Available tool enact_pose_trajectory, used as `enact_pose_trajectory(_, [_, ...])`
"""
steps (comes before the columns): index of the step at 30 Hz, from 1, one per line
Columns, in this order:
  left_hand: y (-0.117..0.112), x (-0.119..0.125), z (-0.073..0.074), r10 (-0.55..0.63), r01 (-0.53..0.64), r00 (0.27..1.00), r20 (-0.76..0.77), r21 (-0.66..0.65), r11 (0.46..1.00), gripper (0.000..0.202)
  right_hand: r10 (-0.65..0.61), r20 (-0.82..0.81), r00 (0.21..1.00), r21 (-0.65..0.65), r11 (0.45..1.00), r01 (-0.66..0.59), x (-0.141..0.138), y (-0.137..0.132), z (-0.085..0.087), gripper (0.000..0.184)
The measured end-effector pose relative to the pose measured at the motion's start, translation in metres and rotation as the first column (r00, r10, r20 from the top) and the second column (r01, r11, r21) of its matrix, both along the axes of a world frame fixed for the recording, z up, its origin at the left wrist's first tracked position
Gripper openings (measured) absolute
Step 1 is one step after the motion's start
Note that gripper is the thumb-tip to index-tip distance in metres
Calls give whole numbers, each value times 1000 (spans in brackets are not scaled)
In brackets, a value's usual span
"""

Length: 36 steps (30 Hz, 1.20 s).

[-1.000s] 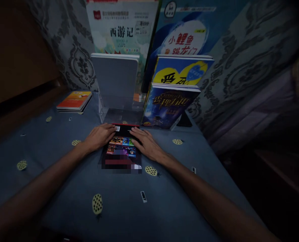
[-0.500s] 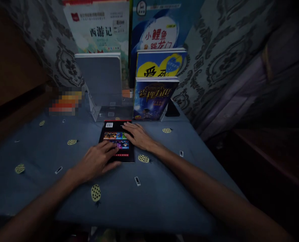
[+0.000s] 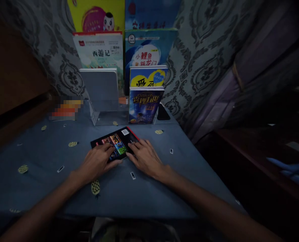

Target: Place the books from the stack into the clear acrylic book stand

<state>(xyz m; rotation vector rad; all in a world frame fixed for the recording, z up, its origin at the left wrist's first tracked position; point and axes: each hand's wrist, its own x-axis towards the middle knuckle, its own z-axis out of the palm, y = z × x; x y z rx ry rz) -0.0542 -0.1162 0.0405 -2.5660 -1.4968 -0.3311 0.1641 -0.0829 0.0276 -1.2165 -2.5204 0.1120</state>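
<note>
A thin black book (image 3: 125,132) with a red edge, a barcode and rows of small coloured pictures lies flat on the table, turned at a slant. Over its lower left part rests my left hand (image 3: 99,159), fingers stretched out across the cover. My right hand (image 3: 145,156) lies on its right side, the fingers spread and touching the cover. Neither hand is wrapped round the book. Parts of the cover are hidden under the fingers.
Behind the book stands a clear stand (image 3: 106,117) holding a grey book (image 3: 101,90) and a blue-purple book (image 3: 144,106). Taller books (image 3: 99,50) rise behind. A dark phone-like slab (image 3: 163,112) lies at right. A patterned cloth (image 3: 151,195) covers the table.
The black book has turned clockwise from nearly straight to a slant and sits nearer me. My right hand has moved down with it. The camera view has tilted up, showing more books.
</note>
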Motion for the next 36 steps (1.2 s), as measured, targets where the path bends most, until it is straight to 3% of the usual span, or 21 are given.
enact_pose_trajectory(3, [3, 7, -4, 4, -4, 999, -54, -6, 1000, 55, 41, -159, 986, -30, 998, -46, 11, -9, -2, 31])
enact_pose_trajectory(6, [8, 14, -11, -37, 38, 997, -64, 9, 999, 59, 61, -396, 916, -109, 988, -113, 22, -2, -7, 30])
enact_pose_trajectory(12, [19, 22, -23, -165, 166, 985, -40, 28, 986, 40, -92, -630, 771, -290, 949, -123, 32, 14, -13, 36])
enact_pose_trajectory(17, [19, 25, -22, -244, 255, 961, -128, 72, 964, 36, -127, -684, 718, -299, 947, -118, 33, 14, -15, 38])
enact_pose_trajectory(25, [18, 25, -23, -276, 299, 944, -183, 117, 947, 34, -118, -722, 682, -282, 950, -134, 35, 14, -17, 38])
enact_pose_trajectory(31, [19, 26, -20, -259, 282, 946, -193, 104, 954, 30, -72, -694, 716, -222, 968, -119, 36, 12, -19, 35])
enact_pose_trajectory(36, [17, 27, -21, -268, 292, 946, -181, 128, 948, 30, 64, -549, 833, -71, 990, -122, 35, 10, -21, 22])
